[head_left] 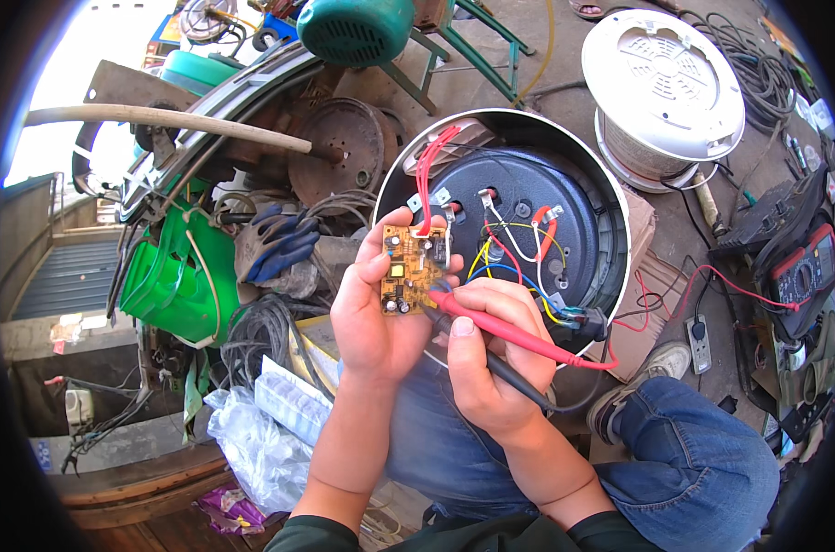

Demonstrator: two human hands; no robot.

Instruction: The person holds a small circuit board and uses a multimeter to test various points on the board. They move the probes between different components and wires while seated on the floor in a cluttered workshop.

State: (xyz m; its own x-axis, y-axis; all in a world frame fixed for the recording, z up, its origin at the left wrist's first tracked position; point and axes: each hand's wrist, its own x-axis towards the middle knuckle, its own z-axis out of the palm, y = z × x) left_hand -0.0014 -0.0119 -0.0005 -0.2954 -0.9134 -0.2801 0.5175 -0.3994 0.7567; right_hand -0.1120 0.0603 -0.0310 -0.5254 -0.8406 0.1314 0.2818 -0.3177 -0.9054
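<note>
My left hand [371, 327] holds an orange-brown circuit board [406, 269], component side up, with red and white wires at its upper end. My right hand [491, 359] grips a red probe [528, 340] and a black probe [518, 377] together, tips at the board's lower right part; whether they touch it is too small to tell. Beneath both hands sits an open round appliance [523, 193] with a dark metal base inside, coloured wires and connectors. A red and black multimeter [804, 276] is at the right, with leads trailing from it.
A white round appliance [661, 78] stands at upper right beside coiled cable [748, 74]. A green plastic container [164, 294], blue-black gloves [275, 248] and rusty metal parts [330, 147] are at left, plastic bags [261, 460] at lower left. A power strip [701, 345] lies near my jeans-clad leg.
</note>
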